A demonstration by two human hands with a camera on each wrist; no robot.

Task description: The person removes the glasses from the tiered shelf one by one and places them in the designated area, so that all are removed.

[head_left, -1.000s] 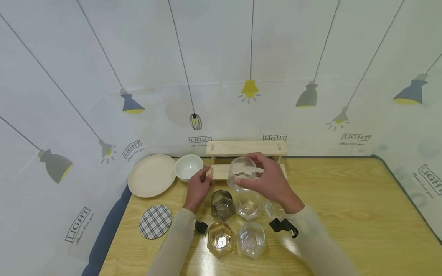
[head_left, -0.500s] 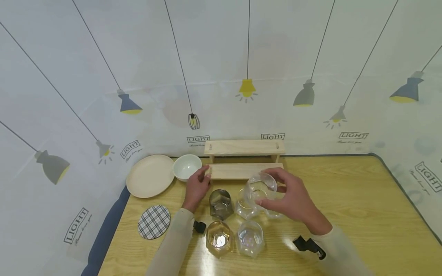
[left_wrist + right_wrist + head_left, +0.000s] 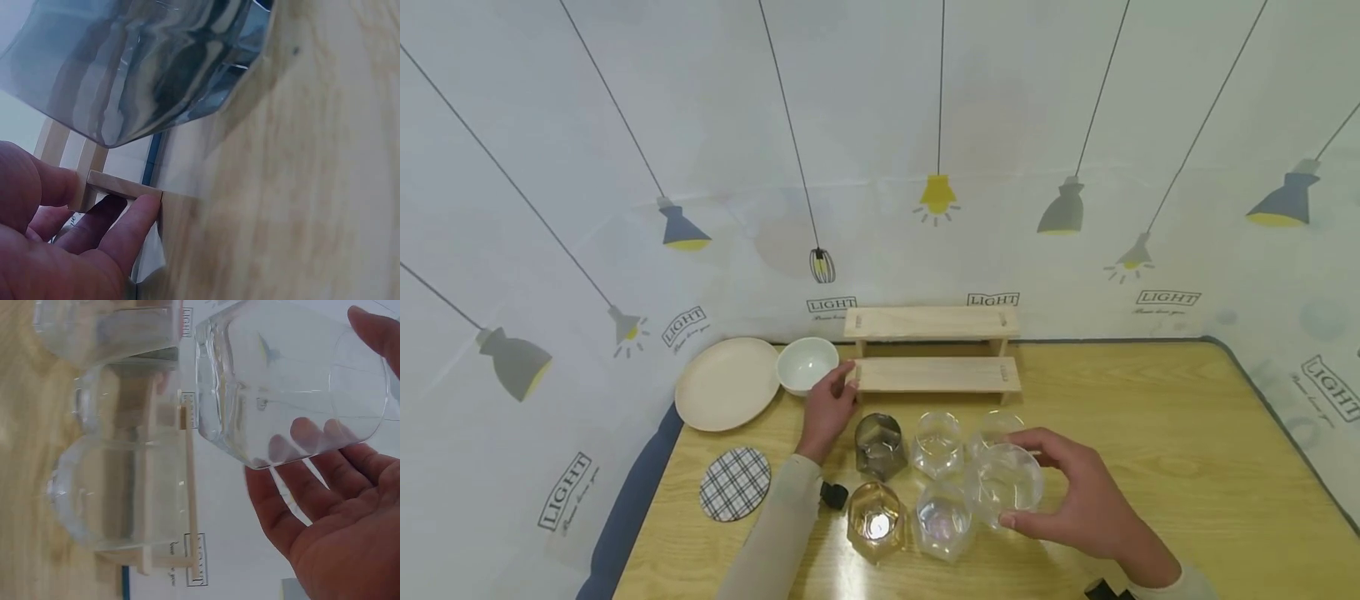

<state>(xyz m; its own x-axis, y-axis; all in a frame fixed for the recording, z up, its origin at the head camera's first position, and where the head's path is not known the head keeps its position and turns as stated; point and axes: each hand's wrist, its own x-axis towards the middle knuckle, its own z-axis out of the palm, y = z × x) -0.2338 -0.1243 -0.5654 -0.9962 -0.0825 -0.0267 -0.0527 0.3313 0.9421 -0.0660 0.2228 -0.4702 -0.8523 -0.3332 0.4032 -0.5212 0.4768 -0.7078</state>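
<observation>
My right hand (image 3: 1030, 479) grips a clear faceted glass (image 3: 1003, 492) tilted in the air, just right of the front row of glasses. The right wrist view shows the same glass (image 3: 294, 387) lying between my fingers (image 3: 300, 481) and thumb. On the table stand a smoky grey glass (image 3: 880, 444), two clear glasses (image 3: 937, 442) (image 3: 995, 427), an amber glass (image 3: 877, 521) and another clear glass (image 3: 942, 527). My left hand (image 3: 838, 392) pinches the left end of the two-step wooden rack (image 3: 936, 373); the left wrist view shows my fingers (image 3: 134, 222) on that board end (image 3: 122, 186).
A beige plate (image 3: 727, 382) and a white bowl (image 3: 807, 363) sit at the back left. A checked coaster (image 3: 735, 482) lies near the wooden table's (image 3: 1150, 450) left edge. A lamp-printed backdrop rises right behind the rack.
My right hand carried the clear glass from in front of the rack down and to the right, toward me. The left hand stayed on the rack's end.
</observation>
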